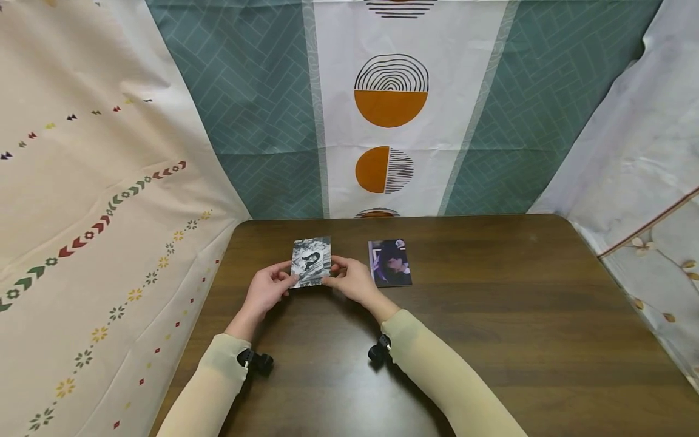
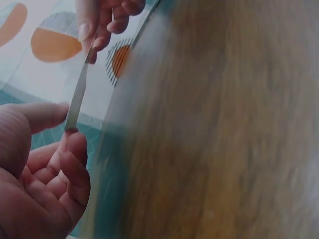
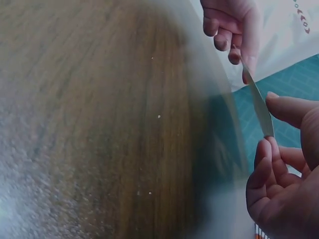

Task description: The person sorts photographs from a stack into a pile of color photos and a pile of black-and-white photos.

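Both hands hold a black-and-white photo card [image 1: 311, 261] above the far left part of the table, its picture side facing the head camera. My left hand [image 1: 269, 286] pinches the card's left edge between thumb and fingers. At the opposite edge, my right hand [image 1: 355, 278] pinches it the same way. In the left wrist view the card [image 2: 77, 99] appears nearly edge-on, spanning the two hands. The right wrist view shows the thin card [image 3: 259, 107] slightly bowed. A second photo card [image 1: 390, 263], purple and dark, lies on the table just right of my right hand.
The brown wooden table [image 1: 524, 315] has a rounded far edge. Behind it hangs a teal and white patterned cloth [image 1: 262, 121]. A cream cloth [image 1: 109, 182] drapes along the left side and a white floral one [image 1: 644, 243] along the right.
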A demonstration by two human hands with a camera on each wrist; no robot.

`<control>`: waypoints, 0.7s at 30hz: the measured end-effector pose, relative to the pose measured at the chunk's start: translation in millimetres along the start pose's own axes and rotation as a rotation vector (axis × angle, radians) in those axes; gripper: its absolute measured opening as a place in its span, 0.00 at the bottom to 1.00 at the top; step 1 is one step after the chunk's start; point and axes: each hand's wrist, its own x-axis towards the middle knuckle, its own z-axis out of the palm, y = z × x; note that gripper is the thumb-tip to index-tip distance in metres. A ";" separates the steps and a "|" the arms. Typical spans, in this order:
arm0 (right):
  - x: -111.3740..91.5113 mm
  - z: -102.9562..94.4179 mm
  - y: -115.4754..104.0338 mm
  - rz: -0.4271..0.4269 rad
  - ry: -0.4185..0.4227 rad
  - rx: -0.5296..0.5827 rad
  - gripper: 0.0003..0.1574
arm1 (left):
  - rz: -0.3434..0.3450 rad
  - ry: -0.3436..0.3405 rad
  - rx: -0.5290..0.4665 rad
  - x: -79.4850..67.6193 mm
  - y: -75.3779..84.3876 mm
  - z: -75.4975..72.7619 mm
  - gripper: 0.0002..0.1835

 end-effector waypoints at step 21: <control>11.9 24.3 3.0 0.014 -0.054 -0.182 0.50 | 0.050 -0.092 0.166 12.0 -15.3 -17.8 0.43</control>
